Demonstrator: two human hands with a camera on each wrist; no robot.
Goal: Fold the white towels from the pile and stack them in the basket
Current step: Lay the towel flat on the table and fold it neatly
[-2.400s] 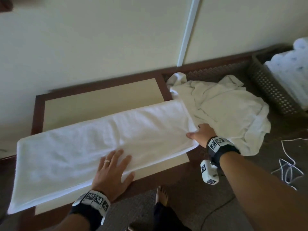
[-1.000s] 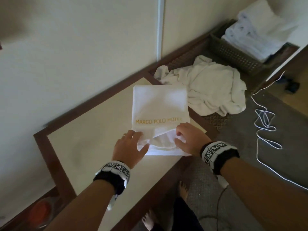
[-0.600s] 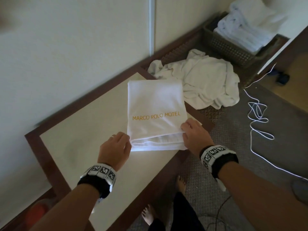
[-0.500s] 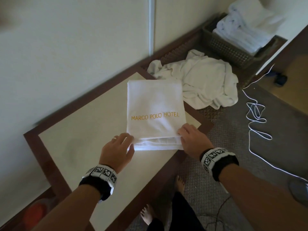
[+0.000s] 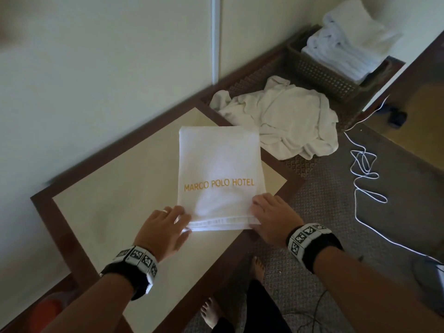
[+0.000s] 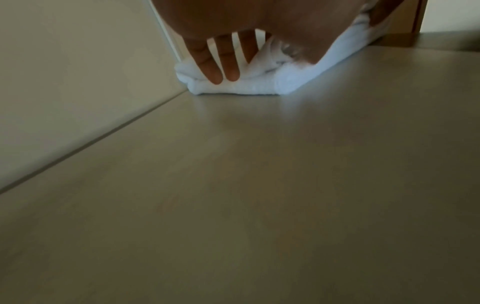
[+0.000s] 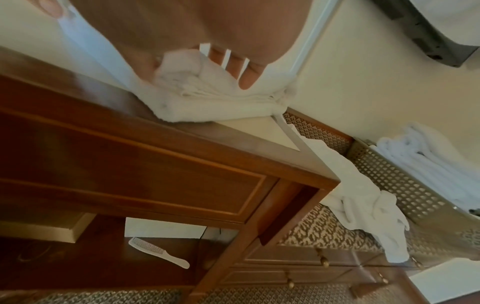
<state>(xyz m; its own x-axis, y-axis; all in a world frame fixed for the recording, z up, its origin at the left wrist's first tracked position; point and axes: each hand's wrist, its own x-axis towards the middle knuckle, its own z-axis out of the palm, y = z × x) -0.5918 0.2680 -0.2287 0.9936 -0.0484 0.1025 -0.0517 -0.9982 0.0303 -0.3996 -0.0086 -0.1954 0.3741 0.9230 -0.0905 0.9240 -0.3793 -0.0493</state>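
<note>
A folded white towel (image 5: pixel 218 164) with gold "MARCO POLO HOTEL" lettering lies on the beige desk top (image 5: pixel 115 193), near its right front corner. My left hand (image 5: pixel 183 219) holds the towel's near left corner, fingers on top and thumb along the near edge (image 6: pixel 262 67). My right hand (image 5: pixel 255 212) grips the near right corner, with the layers bunched between thumb and fingers (image 7: pixel 197 76). A rumpled pile of white towels (image 5: pixel 288 121) lies just beyond, to the right. The brown lattice basket (image 5: pixel 319 75) at the far right holds stacked folded towels (image 5: pixel 348 44).
The wall runs along the desk's far side. A white cable (image 5: pixel 362 164) loops over the carpet on the right. My bare feet (image 5: pixel 211 313) stand by the desk's front edge. A comb (image 7: pixel 158 252) lies on the shelf under the desk.
The long strip of towel has become a compact rectangle. In the last half second both hands have closed on its near corners; the towel has stayed in place.
</note>
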